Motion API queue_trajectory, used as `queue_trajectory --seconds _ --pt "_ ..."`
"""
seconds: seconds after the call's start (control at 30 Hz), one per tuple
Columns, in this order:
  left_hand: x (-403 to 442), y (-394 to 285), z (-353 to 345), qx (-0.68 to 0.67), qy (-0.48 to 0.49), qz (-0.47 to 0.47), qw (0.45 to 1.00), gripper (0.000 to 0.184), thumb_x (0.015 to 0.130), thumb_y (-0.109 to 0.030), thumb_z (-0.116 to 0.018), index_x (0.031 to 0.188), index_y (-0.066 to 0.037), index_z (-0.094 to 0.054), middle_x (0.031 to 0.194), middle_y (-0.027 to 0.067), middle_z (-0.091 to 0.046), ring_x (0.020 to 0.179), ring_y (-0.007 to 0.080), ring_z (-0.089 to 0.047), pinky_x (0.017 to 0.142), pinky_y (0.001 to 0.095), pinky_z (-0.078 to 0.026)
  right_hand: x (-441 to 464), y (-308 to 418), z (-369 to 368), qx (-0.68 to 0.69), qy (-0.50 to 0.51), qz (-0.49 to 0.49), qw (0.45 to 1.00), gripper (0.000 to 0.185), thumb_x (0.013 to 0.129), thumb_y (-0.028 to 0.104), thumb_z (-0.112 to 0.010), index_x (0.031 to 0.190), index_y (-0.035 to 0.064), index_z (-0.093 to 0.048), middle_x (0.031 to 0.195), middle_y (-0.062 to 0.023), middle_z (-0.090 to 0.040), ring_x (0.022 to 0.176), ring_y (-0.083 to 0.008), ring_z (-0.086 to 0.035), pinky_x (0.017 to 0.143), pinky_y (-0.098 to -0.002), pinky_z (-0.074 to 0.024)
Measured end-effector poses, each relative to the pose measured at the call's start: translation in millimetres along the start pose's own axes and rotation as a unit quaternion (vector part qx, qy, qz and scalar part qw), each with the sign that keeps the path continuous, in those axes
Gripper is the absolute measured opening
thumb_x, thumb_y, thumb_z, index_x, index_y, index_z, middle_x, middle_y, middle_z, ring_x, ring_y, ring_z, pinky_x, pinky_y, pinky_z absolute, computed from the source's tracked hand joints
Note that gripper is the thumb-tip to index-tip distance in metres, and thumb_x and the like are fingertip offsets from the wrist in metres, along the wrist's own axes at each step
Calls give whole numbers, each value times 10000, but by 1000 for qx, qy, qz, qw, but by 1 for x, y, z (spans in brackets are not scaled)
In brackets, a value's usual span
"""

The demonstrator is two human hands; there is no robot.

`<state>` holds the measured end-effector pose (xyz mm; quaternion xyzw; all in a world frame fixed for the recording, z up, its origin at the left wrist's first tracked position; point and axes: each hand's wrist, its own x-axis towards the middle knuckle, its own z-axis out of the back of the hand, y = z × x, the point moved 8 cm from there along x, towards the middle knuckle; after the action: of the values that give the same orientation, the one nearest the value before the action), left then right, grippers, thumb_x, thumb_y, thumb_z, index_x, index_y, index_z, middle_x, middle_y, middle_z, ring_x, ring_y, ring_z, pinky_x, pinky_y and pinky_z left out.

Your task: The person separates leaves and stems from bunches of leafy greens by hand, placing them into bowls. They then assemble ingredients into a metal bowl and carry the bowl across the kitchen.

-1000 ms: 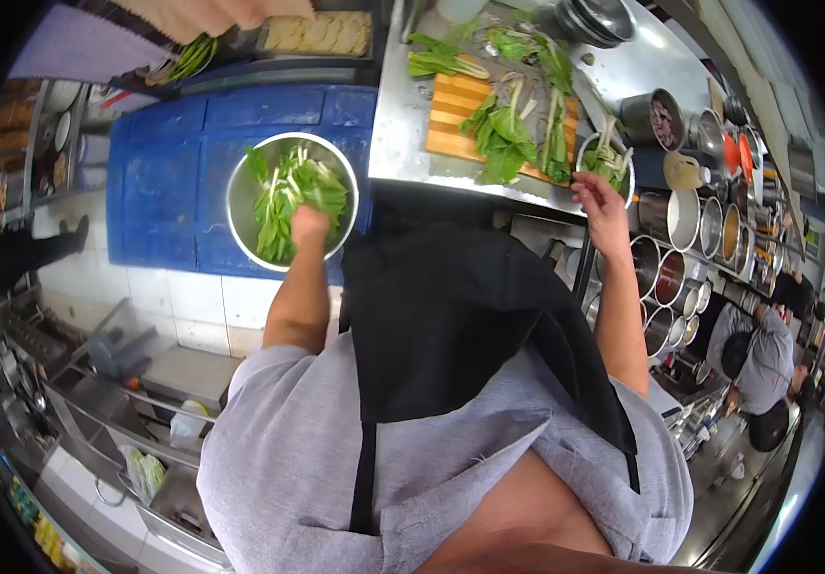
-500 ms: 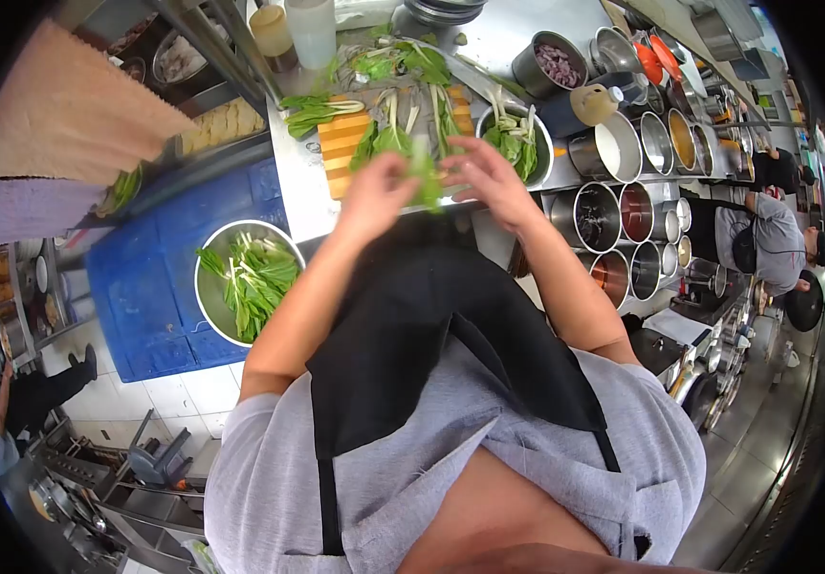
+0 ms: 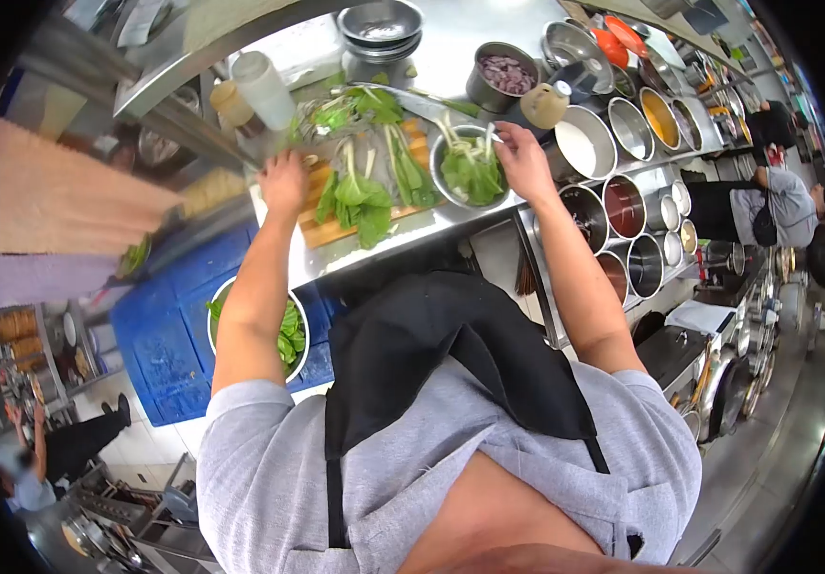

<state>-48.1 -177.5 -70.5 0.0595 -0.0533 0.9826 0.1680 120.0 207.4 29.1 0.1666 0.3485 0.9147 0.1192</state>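
Note:
My left hand (image 3: 283, 184) is at the left end of a striped wooden cutting board (image 3: 317, 232), with its fingers bent downward and blurred; what lies under them is hidden. My right hand (image 3: 525, 161) is at the right rim of a metal bowl (image 3: 443, 194), its fingertips closed at a pale stem of the leafy greens (image 3: 470, 174) inside. More pale-stemmed leafy greens (image 3: 360, 198) lie on the board, one leaf hanging over its front edge. Behind them a grey cloth (image 3: 371, 153) is bunched up, with a large knife (image 3: 422, 103) beyond it.
Two squeeze bottles (image 3: 261, 91) stand back left, near stacked metal bowls (image 3: 381, 24). A pot of chopped purplish pieces (image 3: 505, 75) and several sauce pots (image 3: 623, 209) stand right. Another bowl of greens (image 3: 303, 330) rests on a blue lid (image 3: 159, 359). Other people (image 3: 781, 206) stand farther off.
My hands have parted from the middle of the board, the left to its left end, the right to the bowl. The blurred leaf between them is gone. The view has shifted.

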Motion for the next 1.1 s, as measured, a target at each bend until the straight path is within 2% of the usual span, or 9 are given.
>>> queue_trajectory --seconds 0.17,0.27,0.4,0.63,0.73,0.8,0.87,1.0,1.1 --pt "-10 -65 79 -225 108 10 968 322 955 -318 -508 1157 -77 -578 1019 219 -671 1002 375 -630 887 519 -447 -17 67 -17 66 102 92 988 429 895 87 -555 1321 54 -513 1047 -158 -601 940 -287 -624 836 -383 -500" --pt "-38 -146 95 -242 215 -137 936 332 989 -292 -472 1171 -23 -542 1034 260 -647 981 428 -613 855 465 -485 -43 124 -38 -2 165 159 973 496 902 97 -523 1390 88 -435 1104 -184 -575 958 -364 -618 826 -433 -502" --pt "-65 -188 81 -276 260 -171 909 292 987 -258 -445 1023 -3 -581 963 258 -640 934 451 -595 811 501 -470 -60 124 -72 -86 225 217 946 230 859 144 -534 997 -39 -517 903 -211 -620 839 -391 -640 693 -487 -516" --pt "-76 -188 50 -285 221 -124 925 344 984 -271 -423 903 7 -608 849 241 -649 836 401 -629 758 486 -481 -60 99 -90 -87 235 213 944 217 858 193 -524 861 -17 -576 744 -212 -650 680 -411 -641 616 -518 -502" --pt "-73 -183 23 -529 258 27 808 303 1019 -268 -420 876 -34 -548 687 73 -542 631 226 -530 647 365 -480 -13 -6 -136 50 107 54 991 238 889 196 -498 847 -16 -600 809 -241 -647 734 -417 -622 682 -506 -484" --pt "-77 -176 45 -790 154 101 585 279 1030 -302 -426 893 -79 -522 684 -19 -416 613 112 -404 633 285 -459 -9 4 -87 200 40 -23 979 244 906 181 -478 886 -21 -614 856 -244 -644 812 -417 -615 747 -500 -468" --pt "-87 -162 65 -860 180 147 455 288 1023 -364 -437 985 -85 -499 758 26 -472 683 170 -479 701 374 -499 -10 14 -71 187 121 -43 974 267 903 181 -490 1010 -27 -618 928 -244 -648 893 -417 -606 812 -470 -472" --pt "-91 -94 68 -897 138 132 399 346 1000 -405 -455 1091 -76 -507 911 105 -583 922 287 -603 895 542 -513 -2 -25 -59 -20 158 32 987 562 875 164 -567 1404 44 -419 1086 -199 -665 858 -305 -612 860 -369 -486" --pt "-108 -47 59 -925 109 126 341 349 989 -413 -470 1131 -100 -524 1117 160 -620 1088 348 -597 947 631 -458 -1 -31 -32 68 119 -31 990 625 857 100 -599 1440 53 -377 1014 -156 -654 826 -226 -605 810 -341 -492"
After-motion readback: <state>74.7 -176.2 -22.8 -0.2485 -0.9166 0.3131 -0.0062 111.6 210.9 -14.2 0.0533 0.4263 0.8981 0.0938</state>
